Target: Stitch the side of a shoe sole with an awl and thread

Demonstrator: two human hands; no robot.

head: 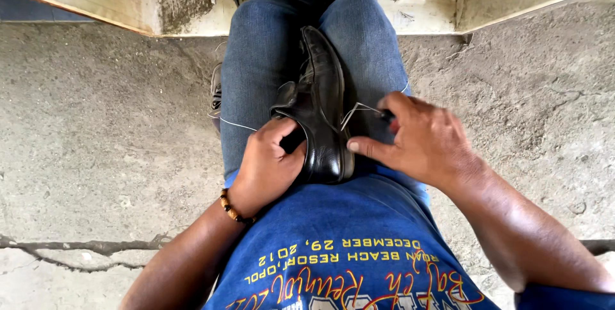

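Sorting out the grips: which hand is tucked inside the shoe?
The left hand, wearing a beaded bracelet, reaches into the black leather shoe; the right hand stays outside it.

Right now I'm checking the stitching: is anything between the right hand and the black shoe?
Nothing visible. The right hand has its thumb against the black shoe, with only the thread running between them.

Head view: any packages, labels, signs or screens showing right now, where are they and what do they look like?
No packages, signs or screens show.
Printed lettering: on the front of the person's blue shirt, bottom centre, below the black shoe; yellow block rows above red-orange script, seen upside down.
Nothing printed shows on the shoe or near the left hand or right hand.
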